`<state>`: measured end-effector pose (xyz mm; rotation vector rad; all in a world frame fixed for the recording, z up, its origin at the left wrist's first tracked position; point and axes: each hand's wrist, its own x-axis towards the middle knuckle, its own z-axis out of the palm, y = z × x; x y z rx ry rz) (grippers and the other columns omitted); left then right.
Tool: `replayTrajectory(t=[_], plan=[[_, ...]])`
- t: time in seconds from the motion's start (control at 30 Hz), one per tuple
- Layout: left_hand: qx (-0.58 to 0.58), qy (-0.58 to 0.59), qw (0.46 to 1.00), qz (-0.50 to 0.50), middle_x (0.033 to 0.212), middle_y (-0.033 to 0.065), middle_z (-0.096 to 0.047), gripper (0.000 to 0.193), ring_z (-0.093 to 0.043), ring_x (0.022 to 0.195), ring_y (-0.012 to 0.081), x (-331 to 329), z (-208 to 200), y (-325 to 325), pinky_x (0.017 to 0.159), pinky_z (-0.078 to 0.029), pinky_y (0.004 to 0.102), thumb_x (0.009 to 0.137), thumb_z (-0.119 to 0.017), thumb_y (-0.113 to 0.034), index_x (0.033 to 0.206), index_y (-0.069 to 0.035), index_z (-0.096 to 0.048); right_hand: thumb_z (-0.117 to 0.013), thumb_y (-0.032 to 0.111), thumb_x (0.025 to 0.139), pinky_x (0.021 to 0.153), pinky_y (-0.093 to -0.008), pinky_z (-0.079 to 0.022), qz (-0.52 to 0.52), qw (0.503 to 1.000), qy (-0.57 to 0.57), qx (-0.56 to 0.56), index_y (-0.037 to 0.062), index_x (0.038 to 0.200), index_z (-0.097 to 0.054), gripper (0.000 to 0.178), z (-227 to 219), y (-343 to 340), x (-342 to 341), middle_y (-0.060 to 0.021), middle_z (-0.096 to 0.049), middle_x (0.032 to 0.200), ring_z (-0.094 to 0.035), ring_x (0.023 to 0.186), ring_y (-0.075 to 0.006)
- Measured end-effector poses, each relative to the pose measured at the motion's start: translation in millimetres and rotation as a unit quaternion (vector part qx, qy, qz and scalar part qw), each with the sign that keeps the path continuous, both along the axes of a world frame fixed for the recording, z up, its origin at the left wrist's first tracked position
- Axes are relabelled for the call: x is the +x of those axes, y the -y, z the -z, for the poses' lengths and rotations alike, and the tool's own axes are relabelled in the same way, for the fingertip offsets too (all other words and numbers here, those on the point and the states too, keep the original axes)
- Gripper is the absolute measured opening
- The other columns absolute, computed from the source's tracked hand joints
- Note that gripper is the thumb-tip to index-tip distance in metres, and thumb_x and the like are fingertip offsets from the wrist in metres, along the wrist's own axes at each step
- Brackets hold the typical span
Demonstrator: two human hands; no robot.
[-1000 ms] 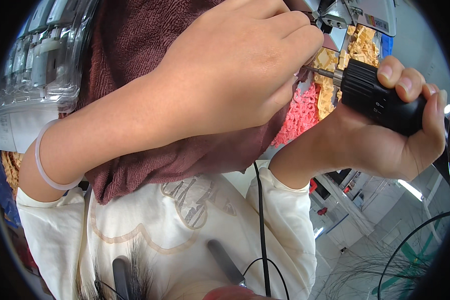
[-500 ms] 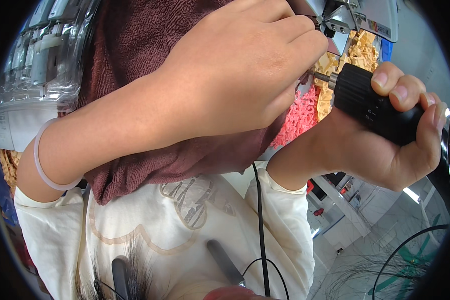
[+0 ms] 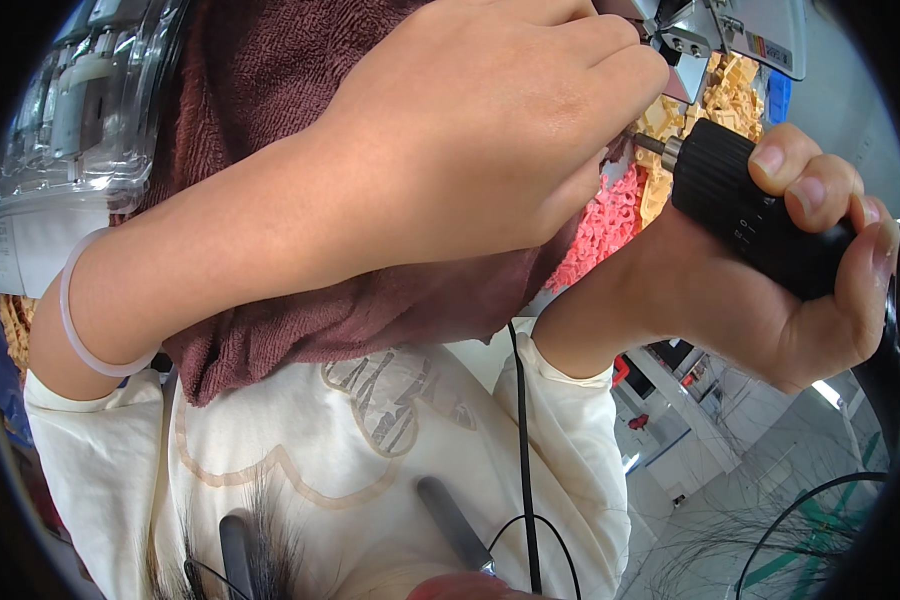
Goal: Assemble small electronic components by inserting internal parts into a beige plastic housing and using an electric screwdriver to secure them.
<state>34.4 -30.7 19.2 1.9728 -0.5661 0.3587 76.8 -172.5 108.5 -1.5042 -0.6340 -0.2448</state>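
Note:
My right hand [image 3: 760,270] is wrapped round a black electric screwdriver [image 3: 730,185] with a ribbed collar. Its metal bit [image 3: 652,144] points left, toward the fingers of my left hand [image 3: 490,130]. That hand lies over a dark maroon towel [image 3: 260,90], back up, with its fingers curled closed. Whatever they grip is hidden beneath them, and so is the tip of the bit.
Beyond my left hand stands a shiny metal fixture [image 3: 685,45]. Piles of small pink plastic parts [image 3: 600,235] and yellow plastic parts [image 3: 735,95] lie near the screwdriver. A clear tray of small motors [image 3: 80,110] is at far left. A black cable [image 3: 523,450] hangs by my front.
Both hands and the screwdriver appear slightly farther right in the picture, along with the metal fixture. The grips look the same.

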Motion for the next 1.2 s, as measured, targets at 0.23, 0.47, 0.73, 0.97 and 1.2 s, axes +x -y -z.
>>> replayTrajectory(t=[0.23, 0.47, 0.73, 0.97, 1.2], plan=[[0.001, 0.003, 1.0, 0.002, 0.093, 0.0131, -0.058, 0.023, -0.055, 0.092, 0.0302, -0.8, 1.5, -1.8, 0.082, -0.045, 0.0412, 0.077, -0.064, -0.015, 0.094, -0.003, -0.055, -0.053, 0.018, 0.076, 0.053, -0.0329, -0.049, -0.024, 0.999, 0.025, 0.035, 0.0019, 0.079, -0.06, 0.018, 8.0, 2.5, 1.9, -0.0123, -0.055, 0.063, -0.056, 0.056, -0.0198], [-0.01, -0.003, 1.0, 0.0, 0.093, 0.0137, -0.058, 0.022, -0.055, 0.091, 0.0304, 1.2, 3.7, -0.8, 0.082, -0.045, 0.0414, 0.078, -0.063, -0.015, 0.094, -0.002, -0.055, -0.051, 0.016, 0.078, 0.052, -0.0334, -0.049, -0.064, 0.994, 0.068, -0.05, 0.0015, 0.085, -0.059, 0.018, 2.8, 27.3, 15.8, -0.0129, -0.054, 0.061, -0.055, 0.055, -0.0213], [-0.006, 0.018, 1.0, -0.004, 0.091, 0.0144, -0.058, 0.021, -0.055, 0.09, 0.0308, 2.3, 4.4, 2.3, 0.081, -0.045, 0.0411, 0.079, -0.062, -0.015, 0.093, -0.002, -0.055, -0.051, 0.014, 0.079, 0.047, -0.0358, -0.049, 0.076, 0.994, 0.061, 0.041, 0.0051, 0.106, -0.046, 0.029, 16.9, 1.9, -2.8, -0.013, -0.049, 0.057, -0.051, 0.047, -0.0215], [-0.022, -0.005, 1.0, 0.005, 0.087, 0.0145, -0.057, 0.017, -0.055, 0.088, 0.032, 10.8, 5.4, -1.8, 0.079, -0.045, 0.0403, 0.08, -0.061, -0.014, 0.089, -0.002, -0.053, -0.053, 0.004, 0.077, 0.043, -0.0366, -0.052, 0.086, 0.988, 0.094, 0.091, 0.0066, 0.124, -0.033, 0.051, 40.4, -15.3, 2.7, -0.0142, -0.047, 0.056, -0.051, 0.043, -0.022], [0.018, -0.014, 1.0, -0.007, 0.099, 0.0128, -0.059, 0.041, -0.056, 0.1, 0.0318, 15.4, 12.8, 0.6, 0.084, -0.045, 0.0417, 0.072, -0.075, -0.022, 0.104, -0.005, -0.057, -0.057, 0.0, 0.078, 0.045, -0.0354, -0.053, 0.088, 0.985, 0.125, 0.074, 0.009, 0.127, -0.038, 0.054, 37.6, -24.6, 16.1, -0.0126, -0.051, 0.063, -0.052, 0.045, -0.0209]])
